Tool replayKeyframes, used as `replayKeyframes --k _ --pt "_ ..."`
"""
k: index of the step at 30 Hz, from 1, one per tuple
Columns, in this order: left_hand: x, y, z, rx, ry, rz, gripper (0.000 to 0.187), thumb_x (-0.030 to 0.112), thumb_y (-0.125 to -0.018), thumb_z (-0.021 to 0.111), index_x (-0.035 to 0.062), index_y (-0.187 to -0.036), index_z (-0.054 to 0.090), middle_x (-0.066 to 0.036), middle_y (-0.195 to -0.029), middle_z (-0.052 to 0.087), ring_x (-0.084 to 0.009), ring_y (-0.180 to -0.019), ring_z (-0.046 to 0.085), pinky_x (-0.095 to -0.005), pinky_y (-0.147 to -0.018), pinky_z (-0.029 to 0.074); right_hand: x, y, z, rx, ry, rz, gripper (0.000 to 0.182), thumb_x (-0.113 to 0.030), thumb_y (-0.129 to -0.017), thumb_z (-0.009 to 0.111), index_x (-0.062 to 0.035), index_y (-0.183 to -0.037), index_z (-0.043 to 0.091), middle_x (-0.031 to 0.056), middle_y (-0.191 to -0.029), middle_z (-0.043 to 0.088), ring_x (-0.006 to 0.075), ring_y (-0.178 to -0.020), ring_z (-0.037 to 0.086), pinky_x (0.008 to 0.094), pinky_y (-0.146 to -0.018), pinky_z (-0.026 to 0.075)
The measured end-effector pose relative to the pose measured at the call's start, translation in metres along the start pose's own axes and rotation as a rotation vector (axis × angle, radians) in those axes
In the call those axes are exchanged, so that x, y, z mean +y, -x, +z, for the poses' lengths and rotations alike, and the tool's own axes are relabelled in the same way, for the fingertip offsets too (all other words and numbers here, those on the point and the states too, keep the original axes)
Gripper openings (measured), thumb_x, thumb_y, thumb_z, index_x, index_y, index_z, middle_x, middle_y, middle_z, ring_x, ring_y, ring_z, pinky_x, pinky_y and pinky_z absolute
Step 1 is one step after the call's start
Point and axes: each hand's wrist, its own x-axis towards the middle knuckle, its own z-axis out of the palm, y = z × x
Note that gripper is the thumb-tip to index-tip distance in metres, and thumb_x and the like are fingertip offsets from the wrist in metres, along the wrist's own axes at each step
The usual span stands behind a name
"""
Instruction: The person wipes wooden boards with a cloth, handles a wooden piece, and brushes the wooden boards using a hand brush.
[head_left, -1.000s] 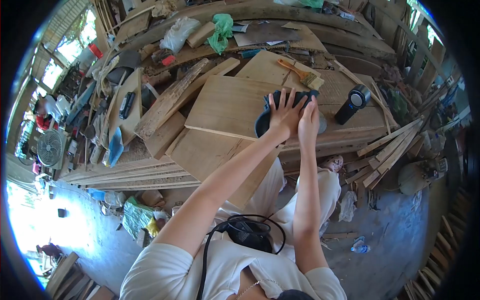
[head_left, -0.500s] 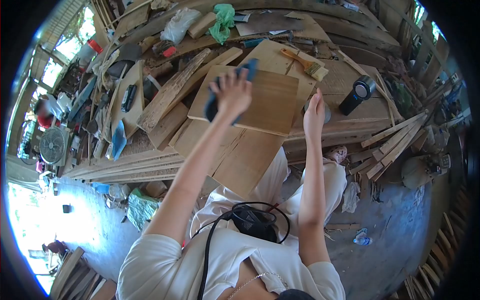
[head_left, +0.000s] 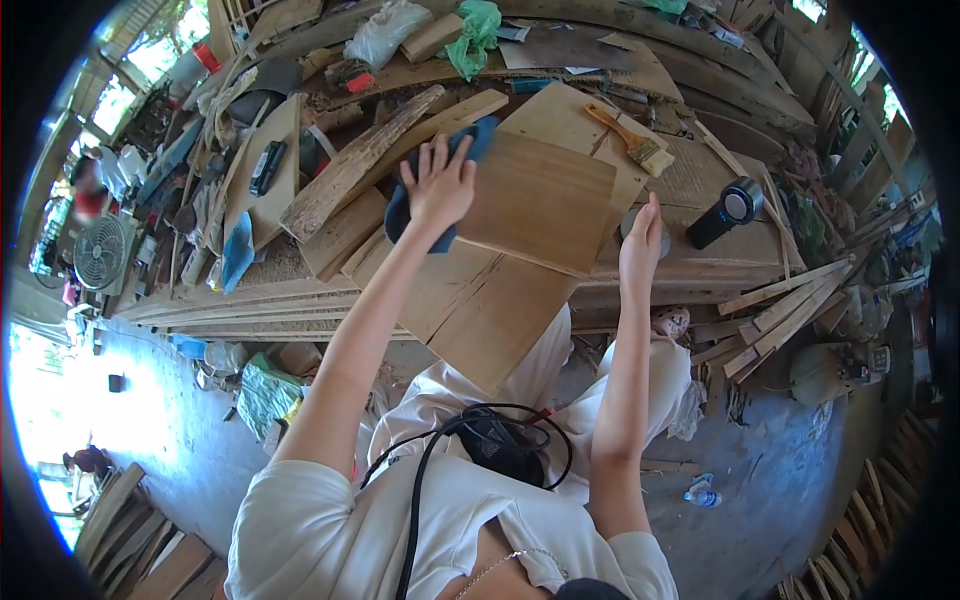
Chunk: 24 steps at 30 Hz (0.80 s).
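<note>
My left hand (head_left: 442,190) lies with fingers spread over a blue cloth (head_left: 398,212), pressing it against the left end of a flat wooden board (head_left: 545,195). This board rests on another wooden piece (head_left: 490,310) that juts toward my lap. To the right of the board, my right hand (head_left: 640,245) is held edge-on with its fingers stretched out. Partly behind those fingers sits a round, pale object (head_left: 662,238) whose kind I cannot make out. A paintbrush (head_left: 630,140) with a wooden handle lies beyond the right hand, and a black cylindrical device (head_left: 725,212) stands tilted to its right.
Rough planks (head_left: 365,165) are piled at the left, near a black object (head_left: 267,168) on a board. Plastic bags (head_left: 472,38) lie at the back. Thin wood strips (head_left: 785,315) stick out at the right. A fan (head_left: 100,248) stands far left, and a bottle (head_left: 703,495) lies on the floor.
My left hand has slid the blue cloth leftward along the board to its left end. My right hand stays beside the board. The whole view has shifted slightly.
</note>
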Motion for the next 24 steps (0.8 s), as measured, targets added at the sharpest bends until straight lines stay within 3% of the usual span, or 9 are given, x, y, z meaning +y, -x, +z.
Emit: replayKeyframes --k 3,7,10,14,17,20,24 --pt "0.021 0.003 0.008 0.001 -0.008 -0.141 0.051 0.037 -0.097 0.022 0.0196 -0.145 0.028 -0.012 -0.152 0.019 -0.0346 -0.140 0.013 -0.0608 -0.108 0.002 0.000 0.003 0.000 -0.012 0.001 0.001 0.058 -0.040 -0.100 0.028 0.0047 -0.135 0.036 0.0235 -0.139 0.038 0.0352 -0.130 0.035 0.0389 -0.108 0.025" --pt "0.110 0.039 0.032 -0.005 0.012 0.189 0.050 0.038 -0.097 0.028 0.0210 -0.143 0.031 -0.012 -0.151 0.022 -0.0344 -0.140 0.015 -0.0627 -0.107 0.004 0.008 0.003 -0.003 -0.014 0.027 -0.004 0.058 -0.040 -0.100 0.028 0.0047 -0.135 0.036 0.0239 -0.139 0.038 0.0355 -0.130 0.034 0.0389 -0.108 0.025" --pt "0.144 0.057 0.037 0.019 0.126 0.298 0.049 0.039 -0.096 0.030 0.0237 -0.143 0.033 -0.010 -0.151 0.023 -0.0321 -0.140 0.016 -0.0610 -0.108 0.005 0.001 0.006 -0.008 -0.011 0.056 0.020 0.058 -0.041 -0.100 0.028 0.0046 -0.136 0.036 0.0241 -0.139 0.038 0.0353 -0.131 0.033 0.0386 -0.108 0.024" --pt "0.109 0.047 0.027 -0.036 0.062 0.325 0.048 0.037 -0.097 0.029 0.0233 -0.143 0.031 -0.009 -0.150 0.025 -0.0288 -0.140 0.018 -0.0584 -0.109 0.009 0.001 0.006 -0.008 -0.012 -0.005 0.019 0.060 -0.042 -0.100 0.028 0.0046 -0.136 0.036 0.0241 -0.139 0.037 0.0353 -0.132 0.032 0.0385 -0.109 0.024" --pt "0.041 0.023 0.008 -0.030 -0.091 0.081 0.048 0.035 -0.098 0.023 0.0214 -0.143 0.029 -0.009 -0.151 0.022 -0.0288 -0.140 0.017 -0.0591 -0.109 0.011 0.000 0.006 -0.005 -0.016 0.001 0.019 0.060 -0.043 -0.100 0.027 0.0048 -0.136 0.036 0.0240 -0.139 0.038 0.0354 -0.132 0.033 0.0388 -0.109 0.024" --pt "-0.014 0.009 -0.001 -0.056 -0.040 -0.148 0.050 0.040 -0.097 0.022 0.0303 -0.146 0.020 -0.006 -0.154 0.013 -0.0292 -0.142 0.011 -0.0589 -0.110 0.003 0.006 0.005 -0.002 -0.022 0.009 0.027 0.060 -0.043 -0.100 0.028 0.0045 -0.136 0.036 0.0237 -0.139 0.038 0.0352 -0.131 0.033 0.0390 -0.108 0.025" --pt "0.030 0.021 0.005 -0.050 -0.063 -0.111 0.051 0.039 -0.097 0.023 0.0244 -0.146 0.023 -0.010 -0.153 0.015 -0.0331 -0.141 0.009 -0.0614 -0.109 0.004 0.010 0.005 0.000 -0.015 0.016 0.030 0.059 -0.043 -0.100 0.027 0.0042 -0.135 0.037 0.0235 -0.139 0.038 0.0353 -0.131 0.033 0.0391 -0.108 0.025"
